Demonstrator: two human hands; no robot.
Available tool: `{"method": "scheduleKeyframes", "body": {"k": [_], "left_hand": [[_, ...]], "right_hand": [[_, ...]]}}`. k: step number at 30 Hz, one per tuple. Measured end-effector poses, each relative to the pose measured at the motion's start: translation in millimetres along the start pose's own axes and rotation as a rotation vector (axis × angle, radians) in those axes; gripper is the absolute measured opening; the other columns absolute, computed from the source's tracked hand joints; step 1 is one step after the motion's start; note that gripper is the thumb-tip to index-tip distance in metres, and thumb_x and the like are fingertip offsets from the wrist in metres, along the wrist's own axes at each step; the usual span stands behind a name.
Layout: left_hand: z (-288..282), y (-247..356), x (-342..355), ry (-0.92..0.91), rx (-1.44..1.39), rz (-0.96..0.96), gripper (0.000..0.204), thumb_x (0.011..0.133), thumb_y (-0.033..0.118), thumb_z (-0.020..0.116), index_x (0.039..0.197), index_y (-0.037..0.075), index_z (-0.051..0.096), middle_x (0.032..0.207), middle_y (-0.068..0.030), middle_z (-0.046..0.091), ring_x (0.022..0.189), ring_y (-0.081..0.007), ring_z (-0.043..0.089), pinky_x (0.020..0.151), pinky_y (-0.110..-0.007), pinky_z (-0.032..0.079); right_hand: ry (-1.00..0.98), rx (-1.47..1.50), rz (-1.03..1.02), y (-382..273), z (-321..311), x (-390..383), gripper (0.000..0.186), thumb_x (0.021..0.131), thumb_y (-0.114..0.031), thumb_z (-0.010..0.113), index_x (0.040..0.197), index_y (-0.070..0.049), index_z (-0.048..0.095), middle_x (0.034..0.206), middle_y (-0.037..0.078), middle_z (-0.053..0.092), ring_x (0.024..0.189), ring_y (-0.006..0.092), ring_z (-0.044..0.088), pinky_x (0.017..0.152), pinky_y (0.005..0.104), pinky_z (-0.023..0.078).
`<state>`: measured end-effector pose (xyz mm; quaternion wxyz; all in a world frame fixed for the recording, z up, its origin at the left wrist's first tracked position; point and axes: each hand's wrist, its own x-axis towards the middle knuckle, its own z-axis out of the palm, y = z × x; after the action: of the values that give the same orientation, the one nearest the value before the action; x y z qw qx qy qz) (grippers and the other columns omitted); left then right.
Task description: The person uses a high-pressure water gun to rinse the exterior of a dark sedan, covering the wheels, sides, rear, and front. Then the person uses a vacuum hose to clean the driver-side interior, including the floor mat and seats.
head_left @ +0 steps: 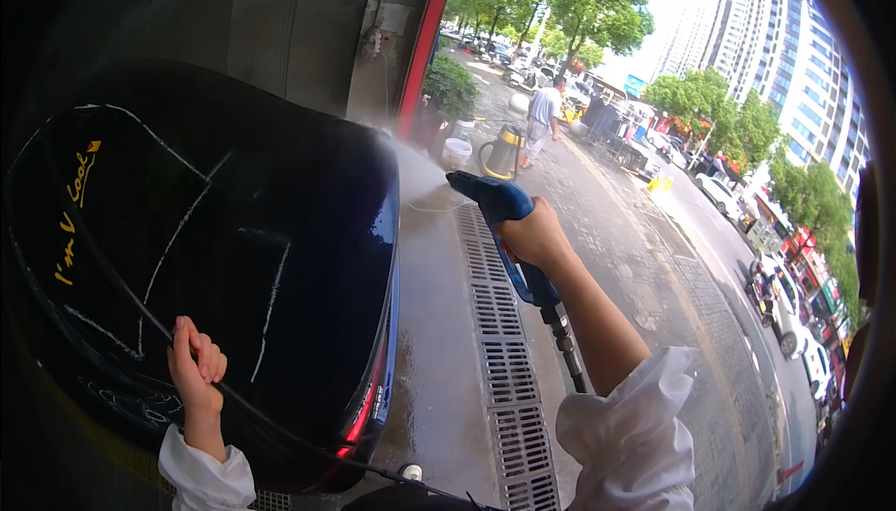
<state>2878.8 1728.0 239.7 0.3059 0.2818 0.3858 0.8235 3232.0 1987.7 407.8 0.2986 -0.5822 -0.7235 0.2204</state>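
Observation:
A blue and black spray gun (497, 205) with a metal coupling is gripped in my right hand (530, 231), throwing a white mist leftward onto the corner of a dark car (308, 175). My left hand (196, 362), at the lower left, is closed on a black hose (252, 410) that runs across the car's body. The car has pale line markings and a yellow script decal (79, 203); its red tail light (362, 408) shows below.
A drain grate (499, 373) runs along the pavement beside the car. Beyond stand a white bucket (456, 153), a yellow-banded canister (504, 145) and a walking person (543, 117). A red-edged doorway is behind the car; parked vehicles (789, 310) line the street at right.

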Motion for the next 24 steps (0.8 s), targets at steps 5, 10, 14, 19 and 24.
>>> {"method": "scheduleKeyframes", "body": {"k": [5,10,14,19,24], "left_hand": [[135,-84,-27,0.008,-0.074,-0.003,0.039,0.105,0.033,0.044,0.069,0.017,0.041,0.046,0.0075,0.031,0.036,-0.0026,0.023,0.037,-0.019,0.019],[201,-75,-55,0.068,-0.027,0.146,0.038,0.105,0.032,0.044,0.071,0.017,0.042,0.045,0.0077,0.031,0.035,-0.0012,0.024,0.037,-0.019,0.019],[196,-96,-140,0.326,-0.001,0.275,0.033,0.104,0.031,0.047,0.075,0.015,0.045,0.052,0.0077,0.032,0.042,-0.002,0.026,0.042,-0.019,0.021],[186,-141,-255,0.627,0.153,0.185,0.035,0.102,0.037,0.053,0.076,0.015,0.046,0.055,0.0042,0.039,0.046,-0.0068,0.033,0.048,-0.024,0.029],[226,-206,-372,0.814,0.189,0.058,0.037,0.101,0.037,0.054,0.073,0.014,0.045,0.056,0.0028,0.039,0.047,-0.009,0.034,0.048,-0.026,0.03]], "right_hand": [[-0.377,-0.087,-0.07,68,-23,15,0.031,0.068,-0.013,0.072,0.091,0.005,0.062,0.067,0.012,0.066,0.051,0.0184,0.063,0.053,0.031,0.051],[-0.232,-0.068,-0.192,158,-60,78,0.038,0.069,-0.019,0.068,0.097,0.006,0.067,0.094,0.026,0.07,0.093,0.0386,0.068,0.083,0.0397,0.053],[-0.155,-0.069,-0.256,218,-38,116,0.038,0.07,-0.017,0.066,0.096,0.01,0.065,0.096,0.03,0.068,0.095,0.0382,0.068,0.085,0.0411,0.053],[-0.638,0.009,-0.439,276,-25,65,0.042,0.066,-0.018,0.068,0.102,0.005,0.069,0.09,0.027,0.07,0.095,0.0388,0.069,0.086,0.0387,0.052],[-0.763,0.188,-0.282,325,-44,19,0.029,0.07,-0.008,0.067,0.088,0.011,0.056,0.063,0.016,0.065,0.048,0.0211,0.063,0.047,0.0328,0.05]]}}
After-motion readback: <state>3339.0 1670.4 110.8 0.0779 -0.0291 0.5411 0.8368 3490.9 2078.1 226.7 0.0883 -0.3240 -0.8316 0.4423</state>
